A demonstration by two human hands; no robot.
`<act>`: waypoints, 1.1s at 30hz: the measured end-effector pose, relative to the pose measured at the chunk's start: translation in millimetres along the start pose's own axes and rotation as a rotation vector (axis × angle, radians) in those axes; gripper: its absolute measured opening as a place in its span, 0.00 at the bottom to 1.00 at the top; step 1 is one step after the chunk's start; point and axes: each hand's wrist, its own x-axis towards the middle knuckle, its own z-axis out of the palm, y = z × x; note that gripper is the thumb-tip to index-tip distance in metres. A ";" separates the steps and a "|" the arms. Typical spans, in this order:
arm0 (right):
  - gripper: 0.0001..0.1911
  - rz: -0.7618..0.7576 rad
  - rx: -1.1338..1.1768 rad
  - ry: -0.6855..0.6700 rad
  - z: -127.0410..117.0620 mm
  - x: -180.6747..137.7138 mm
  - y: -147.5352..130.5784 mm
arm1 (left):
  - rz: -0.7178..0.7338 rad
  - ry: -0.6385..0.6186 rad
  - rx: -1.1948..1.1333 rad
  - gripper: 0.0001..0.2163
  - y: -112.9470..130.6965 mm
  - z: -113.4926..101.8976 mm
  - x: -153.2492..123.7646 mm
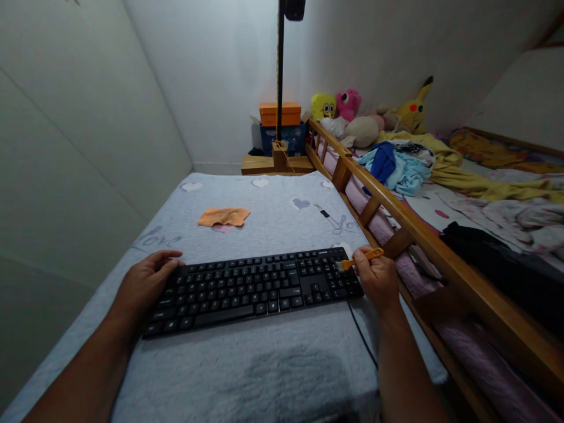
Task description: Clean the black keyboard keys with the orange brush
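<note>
A black keyboard (259, 288) lies on the bluish-grey cloth, slightly slanted, with its keys up. My left hand (147, 279) holds its left end, thumb and fingers at the edge. Pinched in my right hand (374, 273) is a small brush with an orange handle (376, 254). The brush's pale bristles (339, 266) touch the number keys at the keyboard's right end. A black cable (362, 335) runs from near the keyboard's right side toward me. Beyond the keyboard, an orange cloth (224, 216) lies crumpled on the left, and a thin wire tied with a black band (325, 214) on the right.
A wooden bed rail (388, 200) runs along the right side, with clothes (399, 167) and plush toys (348, 106) beyond it. At the far end stand a black pole (280, 70) and an orange box (280, 114). A pale wall (79, 129) bounds the left.
</note>
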 end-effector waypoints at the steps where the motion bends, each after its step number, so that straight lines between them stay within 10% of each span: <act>1: 0.20 0.006 -0.005 0.017 -0.6 -0.7 -0.2 | -0.003 -0.001 -0.005 0.21 1.2 0.1 -0.7; 33: 0.20 -0.047 0.008 0.018 2.4 -5.0 9.1 | -0.006 0.005 -0.040 0.22 -3.1 2.7 1.1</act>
